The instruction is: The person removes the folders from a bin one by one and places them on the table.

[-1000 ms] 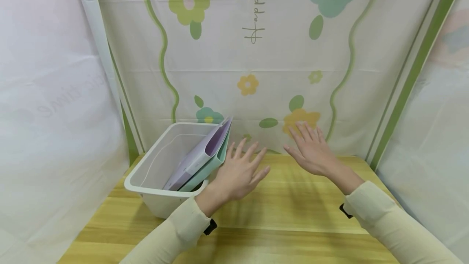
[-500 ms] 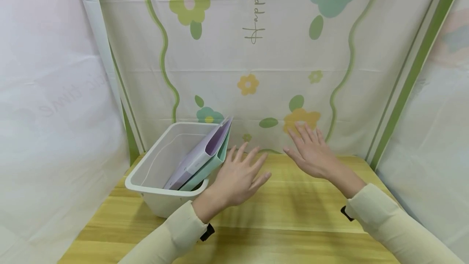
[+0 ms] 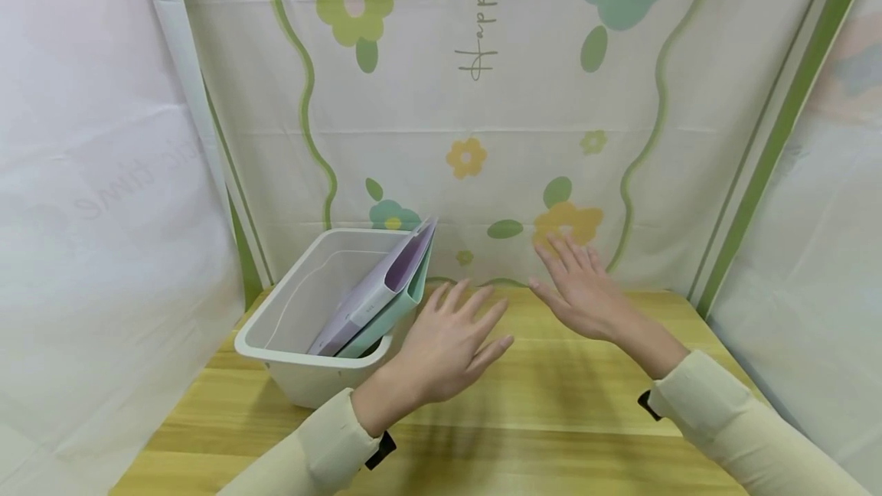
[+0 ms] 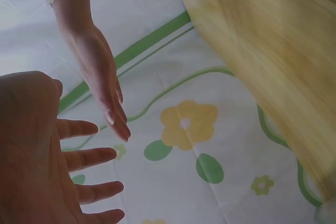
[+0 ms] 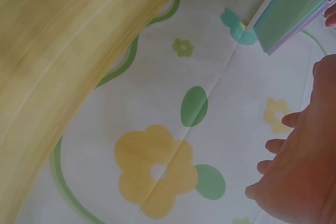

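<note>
My left hand [image 3: 444, 347] hovers over the table with its fingers spread, just right of a white plastic bin [image 3: 256, 355]. Farther right, my right hand [image 3: 584, 295] is also raised above the table, fingers extended and holding nothing. Two file folders lean in the bin: a purple one [image 3: 365, 298] on top and a mint green one [image 3: 386, 327] beneath it. Their upper ends stick out past the rim at the right. In the left wrist view the left hand's fingers [image 4: 92, 159] are spread apart. The right wrist view catches the green folder [image 5: 296, 11] at its top right corner.
The wooden table [image 3: 551, 435] carries the bin on its left side. A white floral cloth [image 3: 475, 109] hangs behind its far edge. More white cloth hangs at the left [image 3: 103, 251] and at the right [image 3: 820, 274].
My left hand has drawn back slightly toward me, away from the folders. The right hand has shifted a little left and down. Bin and folders stay where they were.
</note>
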Action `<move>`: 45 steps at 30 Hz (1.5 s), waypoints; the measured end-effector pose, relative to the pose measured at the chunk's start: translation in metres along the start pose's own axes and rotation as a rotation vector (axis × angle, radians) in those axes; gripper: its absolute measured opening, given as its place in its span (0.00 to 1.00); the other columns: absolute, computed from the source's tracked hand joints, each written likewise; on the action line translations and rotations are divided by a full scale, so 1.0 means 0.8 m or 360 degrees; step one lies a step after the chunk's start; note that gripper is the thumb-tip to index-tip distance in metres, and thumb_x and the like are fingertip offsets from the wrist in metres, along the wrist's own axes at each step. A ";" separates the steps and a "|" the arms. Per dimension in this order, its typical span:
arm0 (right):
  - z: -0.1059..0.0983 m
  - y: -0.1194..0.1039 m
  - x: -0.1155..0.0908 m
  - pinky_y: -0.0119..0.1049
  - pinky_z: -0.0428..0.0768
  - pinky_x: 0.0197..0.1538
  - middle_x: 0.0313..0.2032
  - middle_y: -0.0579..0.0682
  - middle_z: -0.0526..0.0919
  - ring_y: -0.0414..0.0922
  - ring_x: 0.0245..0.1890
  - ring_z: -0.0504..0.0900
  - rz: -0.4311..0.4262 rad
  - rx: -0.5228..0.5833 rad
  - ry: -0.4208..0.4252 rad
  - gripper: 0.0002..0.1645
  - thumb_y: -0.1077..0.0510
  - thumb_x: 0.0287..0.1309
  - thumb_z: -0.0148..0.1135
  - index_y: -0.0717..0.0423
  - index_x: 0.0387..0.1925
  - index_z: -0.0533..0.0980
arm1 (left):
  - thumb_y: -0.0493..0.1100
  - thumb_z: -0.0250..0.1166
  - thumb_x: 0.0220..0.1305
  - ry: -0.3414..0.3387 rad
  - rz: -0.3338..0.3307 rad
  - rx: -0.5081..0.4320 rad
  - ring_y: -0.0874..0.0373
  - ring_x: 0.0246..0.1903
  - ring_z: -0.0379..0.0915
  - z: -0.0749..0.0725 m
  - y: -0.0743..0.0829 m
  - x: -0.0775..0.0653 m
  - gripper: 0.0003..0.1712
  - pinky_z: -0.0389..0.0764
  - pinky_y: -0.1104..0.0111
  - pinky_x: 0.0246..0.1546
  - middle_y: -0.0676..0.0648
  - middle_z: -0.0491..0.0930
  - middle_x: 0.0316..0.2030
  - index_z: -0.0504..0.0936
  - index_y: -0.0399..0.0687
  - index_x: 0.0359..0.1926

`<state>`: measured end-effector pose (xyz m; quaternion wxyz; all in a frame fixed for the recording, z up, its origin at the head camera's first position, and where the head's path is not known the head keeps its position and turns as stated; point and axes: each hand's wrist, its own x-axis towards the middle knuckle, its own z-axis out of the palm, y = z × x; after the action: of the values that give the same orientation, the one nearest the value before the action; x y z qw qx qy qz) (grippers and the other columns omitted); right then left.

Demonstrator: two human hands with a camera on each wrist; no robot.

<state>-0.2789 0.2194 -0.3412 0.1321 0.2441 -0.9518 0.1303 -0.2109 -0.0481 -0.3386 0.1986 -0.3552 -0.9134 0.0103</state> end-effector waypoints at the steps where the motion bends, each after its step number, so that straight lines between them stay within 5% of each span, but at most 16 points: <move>1: 0.000 -0.001 -0.001 0.67 0.34 0.74 0.81 0.60 0.39 0.62 0.80 0.32 -0.0004 0.0005 0.0007 0.44 0.34 0.78 0.38 0.53 0.82 0.44 | 0.66 0.32 0.80 0.0003 0.0001 0.0003 0.40 0.74 0.57 0.000 0.000 -0.001 0.35 0.58 0.43 0.72 0.49 0.65 0.74 0.67 0.59 0.75; 19: -0.002 -0.021 -0.002 0.65 0.45 0.75 0.79 0.61 0.49 0.62 0.79 0.45 -0.0061 0.0065 0.0059 0.43 0.34 0.78 0.40 0.54 0.81 0.48 | 0.66 0.39 0.80 0.0220 0.0136 0.0050 0.41 0.68 0.67 -0.009 -0.002 -0.035 0.32 0.66 0.46 0.68 0.46 0.73 0.68 0.74 0.58 0.69; 28: -0.007 -0.035 0.000 0.65 0.49 0.74 0.78 0.59 0.54 0.63 0.78 0.49 -0.0054 0.0115 0.0034 0.41 0.35 0.79 0.39 0.54 0.79 0.53 | 0.65 0.41 0.80 0.0211 0.0092 0.0012 0.44 0.68 0.66 -0.014 -0.009 -0.049 0.30 0.66 0.49 0.68 0.48 0.73 0.67 0.75 0.59 0.68; 45: -0.005 -0.066 -0.003 0.64 0.57 0.73 0.76 0.58 0.60 0.61 0.76 0.56 -0.0195 0.0127 0.0114 0.39 0.38 0.78 0.46 0.55 0.77 0.57 | 0.60 0.56 0.76 0.0407 0.0108 -0.0099 0.50 0.63 0.72 -0.014 -0.023 -0.067 0.25 0.75 0.51 0.61 0.49 0.79 0.60 0.80 0.52 0.62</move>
<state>-0.2502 0.1770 -0.3288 0.1641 0.3021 -0.9238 0.1685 -0.1827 -0.0979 -0.3447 0.3019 -0.3902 -0.8680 -0.0568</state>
